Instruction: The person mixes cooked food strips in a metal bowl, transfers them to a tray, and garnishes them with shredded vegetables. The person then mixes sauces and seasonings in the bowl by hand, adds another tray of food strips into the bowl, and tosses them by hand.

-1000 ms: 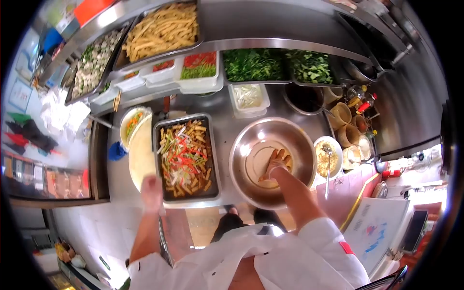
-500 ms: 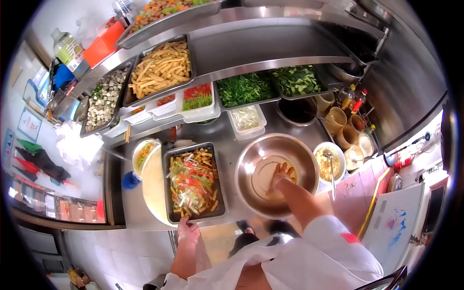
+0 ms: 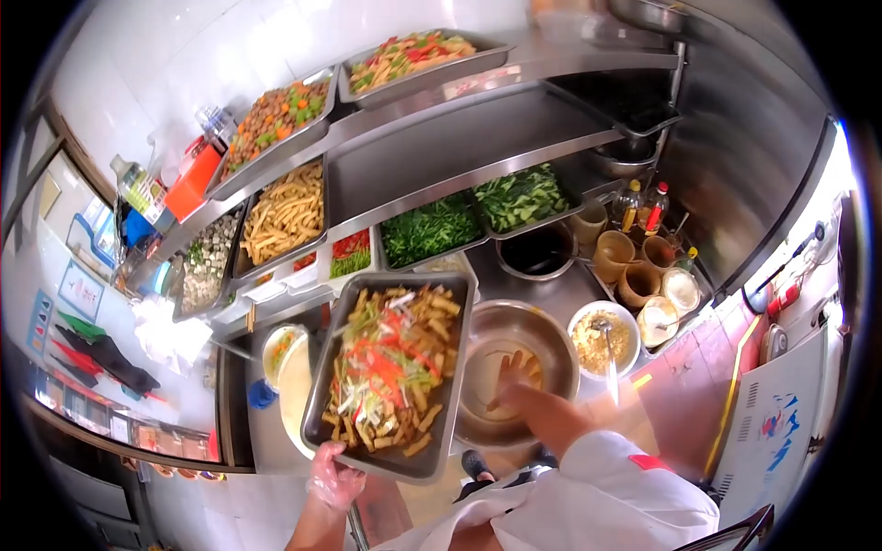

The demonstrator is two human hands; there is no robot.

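So this person's got a metal tray of brown strips topped with red and green shreds, raised and tilted over the counter, at 10 o'clock from their body. Left hand, in a clear plastic glove, is clamped on its 7 o'clock corner, fingers curled round the edge. Right hand is down in the big steel bowl at the tray's 3 o'clock, fingers spread open; can't tell if they're pressing on anything. White bowl with a spoon sits at the steel bowl's 2 o'clock. Pale flat sheet pokes out at the tray's 9.
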